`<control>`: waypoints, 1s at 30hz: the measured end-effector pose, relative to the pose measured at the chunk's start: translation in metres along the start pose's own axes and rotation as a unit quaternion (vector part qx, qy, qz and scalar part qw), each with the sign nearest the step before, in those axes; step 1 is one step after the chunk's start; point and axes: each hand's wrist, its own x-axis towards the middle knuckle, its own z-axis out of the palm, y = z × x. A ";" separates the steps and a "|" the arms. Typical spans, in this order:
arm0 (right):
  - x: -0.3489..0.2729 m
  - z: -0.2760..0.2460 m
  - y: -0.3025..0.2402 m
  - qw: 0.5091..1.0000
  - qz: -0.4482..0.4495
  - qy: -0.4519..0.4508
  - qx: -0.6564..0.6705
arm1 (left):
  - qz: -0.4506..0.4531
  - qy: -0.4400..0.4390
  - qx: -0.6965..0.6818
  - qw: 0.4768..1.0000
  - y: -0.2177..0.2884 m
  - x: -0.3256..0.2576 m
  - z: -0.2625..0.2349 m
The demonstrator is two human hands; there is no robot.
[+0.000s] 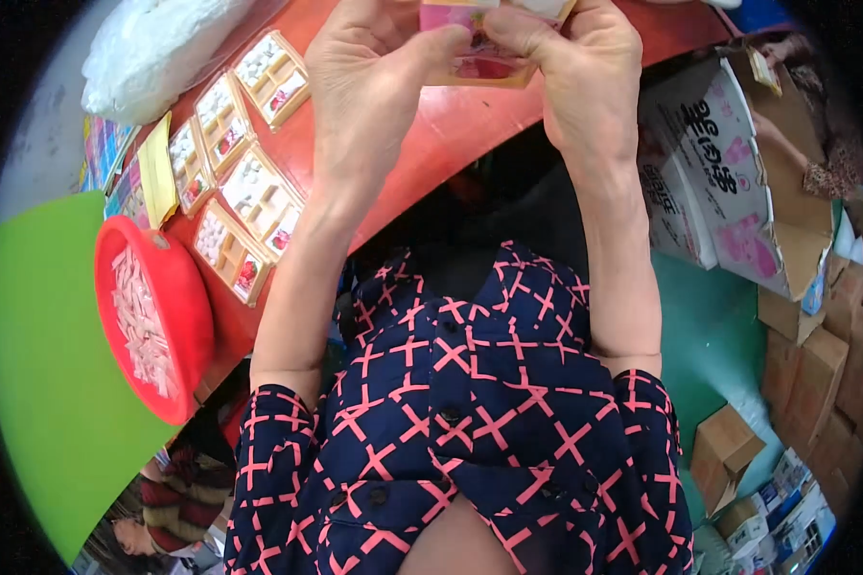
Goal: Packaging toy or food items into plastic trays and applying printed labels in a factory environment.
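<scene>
Near the top edge of the view, both my hands grip a small box point(494, 69) with a pink and gold-coloured front; its upper part runs out of the picture. My left hand point(369, 105) closes on its left side, with the thumb pressed on the front. From the right side my right hand point(590, 91) holds it, thumb also on the front. Left of my left forearm lie several small compartment trays point(228, 251) on the red table point(451, 129). They contain white pieces and a red printed piece each.
A red plastic basin point(190, 316) of pale pink strips stands at the left. A white plastic bag point(153, 57) and a yellow paper piece point(158, 171) lie beyond it. At the right are a large printed carton point(714, 182), a small brown box point(724, 455) and another person's arm point(781, 144).
</scene>
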 end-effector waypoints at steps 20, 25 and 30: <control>-0.041 -0.149 0.029 0.987 -0.107 0.104 0.064 | 0.105 -0.123 0.804 0.572 -0.061 -0.102 -0.071; -0.037 -0.136 0.035 0.990 -0.101 0.085 0.057 | 0.098 -0.233 0.871 0.421 -0.049 -0.093 -0.061; -0.035 -0.123 0.037 0.991 -0.102 0.068 0.044 | 0.229 -0.397 0.888 0.037 -0.035 -0.072 -0.039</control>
